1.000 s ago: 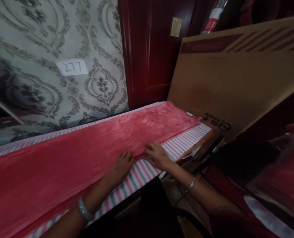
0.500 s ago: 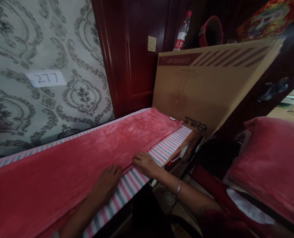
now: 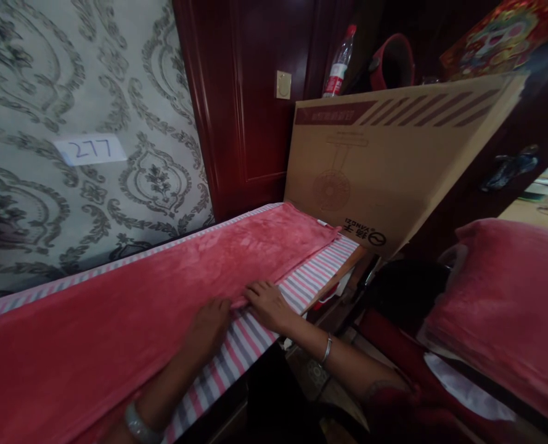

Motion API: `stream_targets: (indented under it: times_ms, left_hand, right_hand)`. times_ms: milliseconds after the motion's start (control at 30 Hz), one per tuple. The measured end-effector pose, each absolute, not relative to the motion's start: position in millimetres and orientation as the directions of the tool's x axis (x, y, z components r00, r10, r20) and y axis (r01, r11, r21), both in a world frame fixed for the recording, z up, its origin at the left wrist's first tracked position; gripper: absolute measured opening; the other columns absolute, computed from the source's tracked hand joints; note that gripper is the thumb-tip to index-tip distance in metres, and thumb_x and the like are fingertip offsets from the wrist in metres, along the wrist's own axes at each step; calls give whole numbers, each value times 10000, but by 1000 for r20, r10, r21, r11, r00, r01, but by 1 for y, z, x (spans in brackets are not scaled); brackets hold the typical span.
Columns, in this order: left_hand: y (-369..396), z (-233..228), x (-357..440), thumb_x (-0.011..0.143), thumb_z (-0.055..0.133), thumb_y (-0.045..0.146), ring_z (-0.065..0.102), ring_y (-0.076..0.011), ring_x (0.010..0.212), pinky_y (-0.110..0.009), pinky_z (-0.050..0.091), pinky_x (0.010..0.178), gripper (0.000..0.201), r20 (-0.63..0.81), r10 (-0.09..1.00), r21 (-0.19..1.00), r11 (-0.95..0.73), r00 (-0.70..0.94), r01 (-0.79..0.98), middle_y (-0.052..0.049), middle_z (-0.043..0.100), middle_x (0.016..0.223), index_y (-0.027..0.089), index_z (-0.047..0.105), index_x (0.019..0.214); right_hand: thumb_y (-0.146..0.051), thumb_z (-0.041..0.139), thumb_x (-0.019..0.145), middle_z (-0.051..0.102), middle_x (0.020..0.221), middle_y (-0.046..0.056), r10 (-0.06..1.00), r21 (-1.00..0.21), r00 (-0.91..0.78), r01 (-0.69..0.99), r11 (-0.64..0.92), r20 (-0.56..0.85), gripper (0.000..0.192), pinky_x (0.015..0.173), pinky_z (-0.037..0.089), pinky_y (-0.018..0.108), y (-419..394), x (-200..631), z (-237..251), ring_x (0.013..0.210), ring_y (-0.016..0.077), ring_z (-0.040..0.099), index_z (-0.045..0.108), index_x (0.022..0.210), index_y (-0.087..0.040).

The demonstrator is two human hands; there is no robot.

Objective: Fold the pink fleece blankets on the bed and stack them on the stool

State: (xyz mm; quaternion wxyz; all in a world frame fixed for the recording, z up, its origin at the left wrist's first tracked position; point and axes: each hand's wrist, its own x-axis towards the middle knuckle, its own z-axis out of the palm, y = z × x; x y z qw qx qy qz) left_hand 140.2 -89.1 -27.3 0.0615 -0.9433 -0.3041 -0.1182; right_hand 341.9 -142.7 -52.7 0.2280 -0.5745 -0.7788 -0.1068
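A long red plush blanket [image 3: 163,277] lies folded along a narrow surface covered by a pink, grey and white striped sheet [image 3: 310,277]. My left hand [image 3: 209,324] rests flat on the blanket's near edge, fingers together. My right hand [image 3: 267,302] lies just to its right, fingers spread over the same edge where it meets the striped sheet. A bangle sits on each wrist. Whether either hand pinches the cloth is hidden.
Patterned wallpaper with a paper label "277" [image 3: 91,149] backs the surface. A large cardboard box [image 3: 394,166] leans at the right end, a plastic bottle [image 3: 339,61] behind it. Dark red wood panelling [image 3: 250,98] stands beyond. A red cushion [image 3: 509,296] is at right.
The view swung right a second ago, bringing the bottle and the red cushion into sight. Both hands stayed on the blanket's edge and edged slightly up along it.
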Motion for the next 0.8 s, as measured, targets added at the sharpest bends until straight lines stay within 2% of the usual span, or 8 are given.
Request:
stream_targets:
  times_ms: [67,167,267,367,467,567,667,800]
  left_hand:
    - [-88,-27,139,897,380,44,628,-235,901,-380,497,814,313,273,577,2,-801,770,599,-108,684,985,162,638,1029]
    - [-92,-29,138,876,395,13,629,-240,977,-387,484,876,362,182,589,-25,-798,787,603,-109,683,1056,160,655,1080]
    - [-100,-29,142,866,397,3,614,-264,1036,-412,468,919,393,70,601,-80,-792,796,605,-128,675,1103,152,674,1102]
    - [-102,-25,153,870,374,5,591,-278,1086,-445,447,969,472,56,586,-99,-803,809,588,-153,662,1185,147,657,1221]
    - [-98,-21,167,883,333,-4,557,-289,1207,-466,428,1024,590,53,561,-118,-818,826,563,-179,593,1379,148,557,1407]
    - [-94,-20,181,899,319,12,528,-307,1296,-482,426,1048,605,-22,577,-123,-812,817,570,-198,534,1473,127,508,1462]
    - [-93,-22,188,890,293,-11,491,-302,1363,-485,402,1090,643,-73,608,-138,-791,790,596,-195,499,1514,126,475,1491]
    - [-92,-26,189,876,253,-39,463,-298,1401,-480,382,1123,689,-118,648,-146,-761,753,632,-169,443,1562,139,435,1515]
  right_hand:
    - [-157,582,963,686,1080,105,845,-77,-225,952,297,485,164,843,423,384,-140,346,-56,958,233,578,669,1097,-193]
    - [-139,562,969,707,1050,94,828,-82,-280,929,362,485,192,853,440,369,-140,354,-61,954,218,598,682,1107,-197]
    - [-127,553,963,720,1094,82,802,-156,-322,879,451,503,239,904,459,349,-146,361,-64,1006,201,621,684,1143,-213]
    - [-143,540,955,732,1050,67,782,-273,-249,841,468,572,253,897,489,331,-147,375,-65,980,194,645,689,1144,-221]
    - [-185,557,918,741,1017,71,749,-464,84,828,314,657,253,884,523,351,-138,408,-67,957,211,663,703,1121,-222]
    - [-180,575,817,730,1131,95,618,-659,480,747,84,623,341,992,501,424,-123,462,-68,1079,251,647,705,1131,-210]
    - [-194,527,788,678,1260,141,475,-757,692,649,-78,544,489,1037,471,466,-110,522,-65,1164,279,610,640,1263,-160]
    - [-243,483,834,725,1114,146,303,-864,878,446,-234,371,528,881,539,357,-100,585,-62,1014,254,672,577,1342,-132]
